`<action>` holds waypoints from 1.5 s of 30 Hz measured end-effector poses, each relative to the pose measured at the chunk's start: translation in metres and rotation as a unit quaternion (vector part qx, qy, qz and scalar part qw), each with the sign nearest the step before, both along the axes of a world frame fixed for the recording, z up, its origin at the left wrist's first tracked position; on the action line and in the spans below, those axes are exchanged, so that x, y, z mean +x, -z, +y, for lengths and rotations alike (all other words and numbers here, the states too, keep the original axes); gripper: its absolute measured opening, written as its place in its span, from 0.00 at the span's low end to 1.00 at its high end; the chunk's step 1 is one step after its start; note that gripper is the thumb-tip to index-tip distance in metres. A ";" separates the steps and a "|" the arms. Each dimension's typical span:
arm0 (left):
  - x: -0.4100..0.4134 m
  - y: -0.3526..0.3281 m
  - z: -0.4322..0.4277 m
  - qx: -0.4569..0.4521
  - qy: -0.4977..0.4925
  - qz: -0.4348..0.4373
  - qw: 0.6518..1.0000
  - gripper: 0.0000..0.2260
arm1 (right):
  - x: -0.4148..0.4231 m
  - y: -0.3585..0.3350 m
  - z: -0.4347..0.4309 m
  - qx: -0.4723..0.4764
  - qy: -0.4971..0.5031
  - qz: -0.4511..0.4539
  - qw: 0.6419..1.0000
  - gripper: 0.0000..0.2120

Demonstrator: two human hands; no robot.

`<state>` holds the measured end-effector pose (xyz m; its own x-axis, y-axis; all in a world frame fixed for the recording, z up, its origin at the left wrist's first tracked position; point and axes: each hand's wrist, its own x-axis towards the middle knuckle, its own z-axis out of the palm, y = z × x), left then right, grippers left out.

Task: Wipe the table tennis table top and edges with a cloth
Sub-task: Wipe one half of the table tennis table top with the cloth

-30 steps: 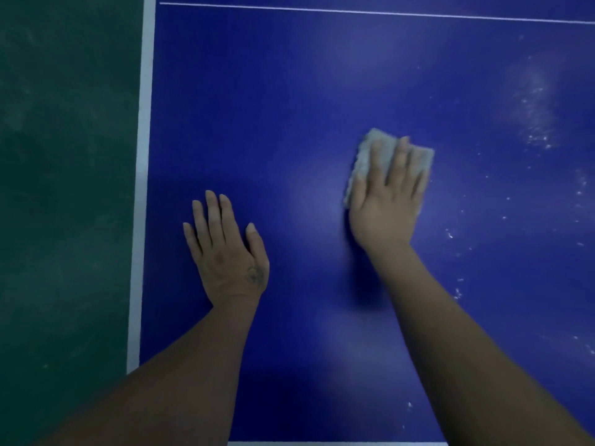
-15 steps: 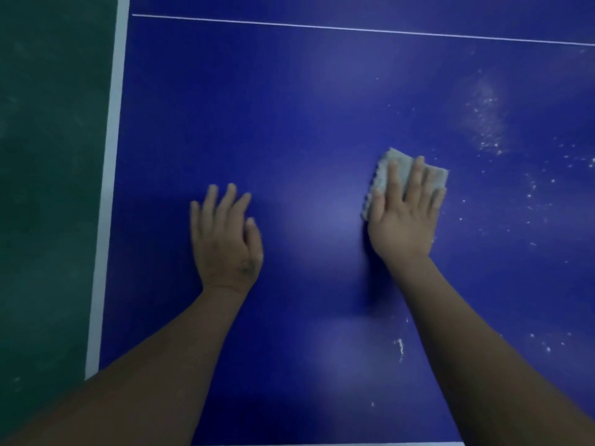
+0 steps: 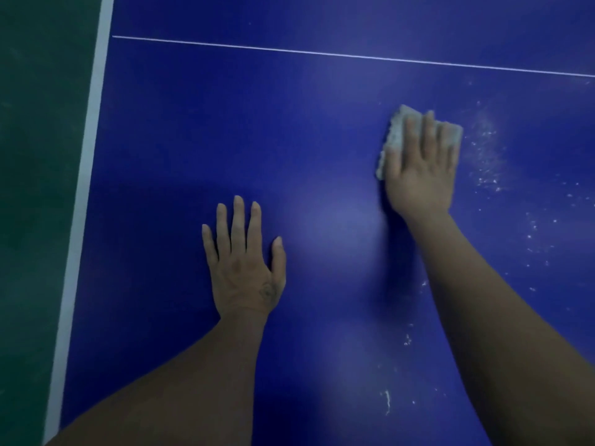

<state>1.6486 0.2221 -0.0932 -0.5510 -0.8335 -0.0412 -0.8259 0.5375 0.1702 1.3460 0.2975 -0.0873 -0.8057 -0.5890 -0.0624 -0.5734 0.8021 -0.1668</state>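
i'm pressing the pale grey folded cloth [image 3: 396, 132] flat under my right hand [image 3: 418, 178], fingers [image 3: 428, 133] straight, at two o'clock on the blue table tennis desk [image 3: 193, 123]. my left hand [image 3: 244, 268] is lying open at seven o'clock. best sweeping evenly into the white dust specks [image 3: 486, 162] at the cloth's three o'clock.

A single view, from the camera worn on my head, faces forward and steeply down onto the blue table [image 3: 193, 123]. It sits close: my forearms enter from the bottom edge, left hand [image 3: 244, 265] near centre, right hand [image 3: 418, 169] upper right. The white side stripe [image 3: 85, 175] and green floor [image 3: 38, 188] run down the left; a thin white line [image 3: 322, 53] crosses near the top.
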 end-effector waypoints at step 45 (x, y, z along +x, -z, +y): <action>0.000 0.002 -0.001 0.005 0.001 -0.004 1.000 0.30 | -0.117 0.003 -0.005 -0.016 0.069 0.019 0.997 0.33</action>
